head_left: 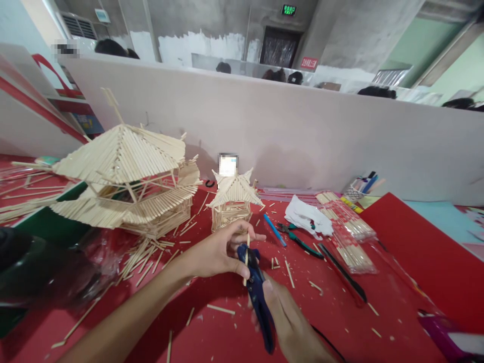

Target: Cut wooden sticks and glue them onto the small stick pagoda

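Note:
In the middle of the head view, my left hand (217,252) pinches a thin wooden stick (247,246) between thumb and fingers. The stick stands nearly upright against the head of a dark blue hand cutter (258,297). My right hand (289,315) is wrapped round the cutter's handles; some of its fingers are hidden behind them. Whether the blades touch the stick, I cannot tell. Just beyond my left hand stands a small stick-built pavilion (234,194). A larger two-tiered stick pavilion (124,176) is to the left.
Stick offcuts (221,309) litter the red table (212,338). Right of my hands lie a blue pen-like stick (275,230), green-handled pliers (302,243), white cloth or tissue (308,216), bagged sticks (350,249) and a dark long tool (342,272). A pale partition (295,126) stands behind; a dark bottle-like object (41,267) is at left.

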Available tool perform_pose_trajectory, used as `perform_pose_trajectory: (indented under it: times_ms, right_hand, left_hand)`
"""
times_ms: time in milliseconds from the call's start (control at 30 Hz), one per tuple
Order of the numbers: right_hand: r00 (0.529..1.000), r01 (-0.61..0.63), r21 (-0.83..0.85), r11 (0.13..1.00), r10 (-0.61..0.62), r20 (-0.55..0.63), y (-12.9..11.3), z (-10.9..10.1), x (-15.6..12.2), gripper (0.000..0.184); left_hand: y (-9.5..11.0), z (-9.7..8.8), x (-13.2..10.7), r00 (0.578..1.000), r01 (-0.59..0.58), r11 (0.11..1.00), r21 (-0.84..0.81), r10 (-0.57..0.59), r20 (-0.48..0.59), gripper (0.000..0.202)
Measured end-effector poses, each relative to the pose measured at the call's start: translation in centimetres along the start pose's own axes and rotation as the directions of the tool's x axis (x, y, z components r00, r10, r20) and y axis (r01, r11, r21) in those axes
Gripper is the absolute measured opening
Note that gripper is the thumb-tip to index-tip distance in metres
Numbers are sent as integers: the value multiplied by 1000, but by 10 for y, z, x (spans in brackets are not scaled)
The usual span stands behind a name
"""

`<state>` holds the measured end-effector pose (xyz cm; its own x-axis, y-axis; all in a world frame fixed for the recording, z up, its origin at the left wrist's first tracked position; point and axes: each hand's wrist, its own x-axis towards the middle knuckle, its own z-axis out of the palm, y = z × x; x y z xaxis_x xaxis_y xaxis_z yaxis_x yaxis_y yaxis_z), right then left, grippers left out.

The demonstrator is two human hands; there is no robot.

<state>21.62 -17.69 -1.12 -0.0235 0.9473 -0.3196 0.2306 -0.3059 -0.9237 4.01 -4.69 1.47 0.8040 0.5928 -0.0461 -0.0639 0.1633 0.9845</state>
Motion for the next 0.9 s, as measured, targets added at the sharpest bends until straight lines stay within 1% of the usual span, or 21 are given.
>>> perform_pose_trajectory:
  times_ms: [133, 233, 433, 633, 800, 900]
  right_hand:
    - [998, -22, 46, 999, 20, 53, -3, -1, 2, 80]
    - [997, -18, 71, 997, 13, 74, -6, 0, 1, 79]
    - [995, -18, 115, 993, 7, 96, -9, 2, 2, 78]
    - [992, -29, 151, 988, 10, 127, -11, 2, 4, 81]
    - [990, -44, 186, 982, 17, 143, -8, 1, 5, 84]
    - [988, -47, 208, 977, 16, 152, -8, 1, 6, 85]
  left_hand:
    - [-1, 0, -1, 1000, 3, 1000, -21, -3, -15, 57]
    - [1, 1, -3, 1000, 2, 1000, -27, -2, -1, 59]
    - [7, 1, -5, 1000, -14, 999, 52, 14, 3, 57]
    - [9, 1, -7, 998, -69, 993, 93, 68, 10, 56]
    - [11, 1, -8, 999, -52, 989, 138, 52, -2, 56]
    - [11, 1, -8, 998, -63, 988, 141, 62, 7, 55]
